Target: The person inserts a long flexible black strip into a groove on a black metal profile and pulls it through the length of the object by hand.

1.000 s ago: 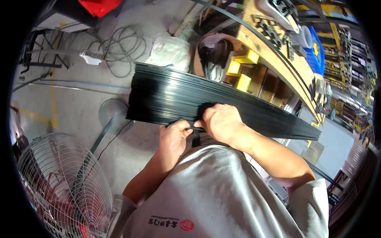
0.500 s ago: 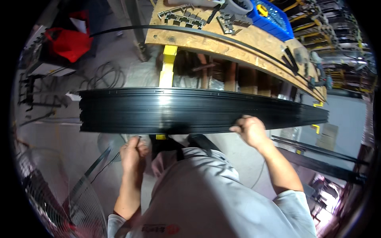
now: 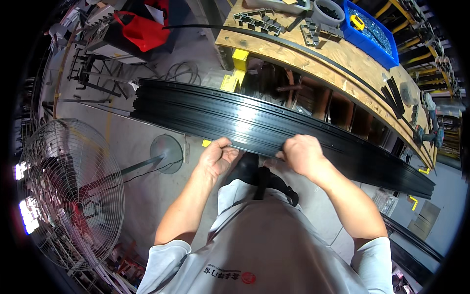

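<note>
Long black profiles [image 3: 254, 120] lie side by side in front of me, slanting from the upper left down to the right. My left hand [image 3: 218, 158] is at their near edge, palm partly up, with thumb and fingers pinched together at the rim. Whatever it pinches is too small to make out. Further right along the same edge, my right hand [image 3: 304, 155] is closed, knuckles up, over the nearest profile. Its fingertips are hidden, so what they grip does not show. Yellow support parts [image 3: 240, 61] stick out beyond the profiles' far side.
Beyond stands a wooden workbench [image 3: 342, 90] with a thin black strip [image 3: 289, 45], grey metal brackets [image 3: 257, 20], a blue bin [image 3: 379, 51] of small hardware with a yellow tape measure [image 3: 357, 22], and a power drill [image 3: 431, 138]. A large caged fan [image 3: 73, 196] stands at left.
My left hand has moved up and right to the profiles' near edge. The right hand stays near that edge. The view has turned, so the profiles now slant and the fan shows more.
</note>
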A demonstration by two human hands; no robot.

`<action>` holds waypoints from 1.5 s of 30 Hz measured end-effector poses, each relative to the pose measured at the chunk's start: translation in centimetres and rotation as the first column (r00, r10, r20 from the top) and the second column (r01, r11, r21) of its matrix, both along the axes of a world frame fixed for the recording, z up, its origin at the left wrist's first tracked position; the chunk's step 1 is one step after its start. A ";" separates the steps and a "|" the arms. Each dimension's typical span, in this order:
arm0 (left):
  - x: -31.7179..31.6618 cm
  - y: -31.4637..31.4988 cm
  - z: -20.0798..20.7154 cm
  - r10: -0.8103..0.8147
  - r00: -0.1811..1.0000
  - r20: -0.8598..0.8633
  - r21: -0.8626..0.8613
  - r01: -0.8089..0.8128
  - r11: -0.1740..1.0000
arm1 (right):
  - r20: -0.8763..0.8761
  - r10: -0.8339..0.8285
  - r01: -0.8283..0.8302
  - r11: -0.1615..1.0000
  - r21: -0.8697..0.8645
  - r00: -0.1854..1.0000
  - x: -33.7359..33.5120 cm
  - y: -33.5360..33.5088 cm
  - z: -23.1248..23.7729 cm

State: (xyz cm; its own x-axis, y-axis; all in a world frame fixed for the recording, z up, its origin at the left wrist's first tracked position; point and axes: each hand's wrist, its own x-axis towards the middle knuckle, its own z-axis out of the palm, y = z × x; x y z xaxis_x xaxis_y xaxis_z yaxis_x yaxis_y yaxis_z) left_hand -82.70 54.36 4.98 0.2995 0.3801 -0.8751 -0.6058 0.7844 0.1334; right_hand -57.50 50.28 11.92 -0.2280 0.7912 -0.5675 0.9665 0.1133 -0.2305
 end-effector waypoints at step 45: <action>2.1 -3.4 -6.7 0.025 0.999 0.034 0.212 -0.032 0.977 | -0.064 0.053 -0.055 0.998 -0.028 0.997 0.2 -0.9 -1.0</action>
State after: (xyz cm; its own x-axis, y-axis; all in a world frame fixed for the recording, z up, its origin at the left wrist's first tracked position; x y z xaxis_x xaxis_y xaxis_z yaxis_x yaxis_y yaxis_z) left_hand -80.63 50.92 -1.72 0.3112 0.5655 -0.7638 -0.6339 0.7223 0.2765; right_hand -57.29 49.33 10.96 -0.3065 0.7595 -0.5737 0.9424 0.1574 -0.2951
